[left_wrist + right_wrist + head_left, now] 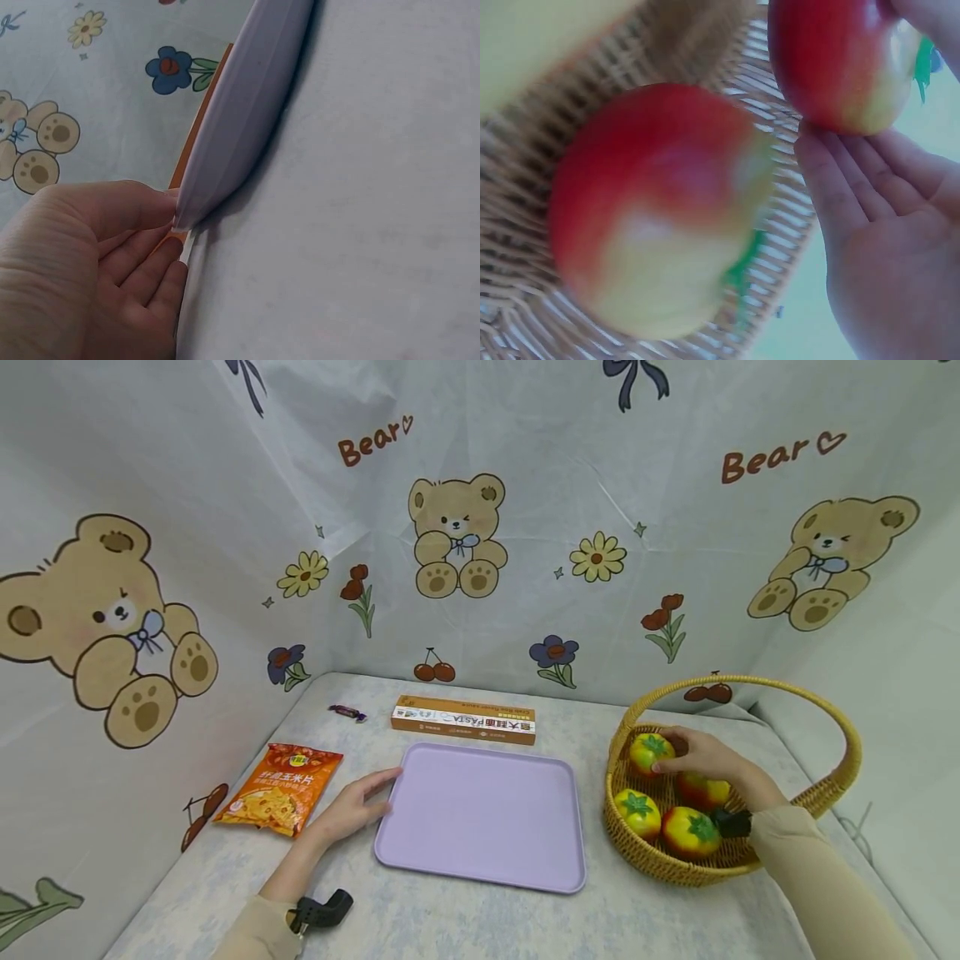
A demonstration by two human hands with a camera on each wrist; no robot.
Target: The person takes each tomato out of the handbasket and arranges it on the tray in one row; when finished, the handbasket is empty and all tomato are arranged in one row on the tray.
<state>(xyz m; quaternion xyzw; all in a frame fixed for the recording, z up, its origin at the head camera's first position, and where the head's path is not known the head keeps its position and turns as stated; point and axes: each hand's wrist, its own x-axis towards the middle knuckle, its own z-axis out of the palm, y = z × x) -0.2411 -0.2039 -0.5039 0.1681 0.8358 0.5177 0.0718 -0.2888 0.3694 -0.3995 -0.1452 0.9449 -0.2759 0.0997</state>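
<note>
Inside the wicker basket (682,872), my right hand (701,756) grips a yellow-and-red persimmon (651,753) with a green leafy top. The right wrist view shows the fingers and thumb of the right hand (892,195) around this persimmon (840,67). Another persimmon (660,217) fills the middle of that view, and several lie in the basket in the head view. At the left edge of the lilac tray (480,814), my left hand (356,810) touches the rim with its fingers extended. Up close, the left hand's (97,262) thumb meets the tray's side (240,112).
A pasta box (463,720) lies behind the tray. Left of the tray is an orange snack bag (279,789), with a small purple-wrapped candy (347,712) farther back. The basket's tall handle (750,681) arches over the right forearm. A bear-printed cloth (540,527) hangs behind the table.
</note>
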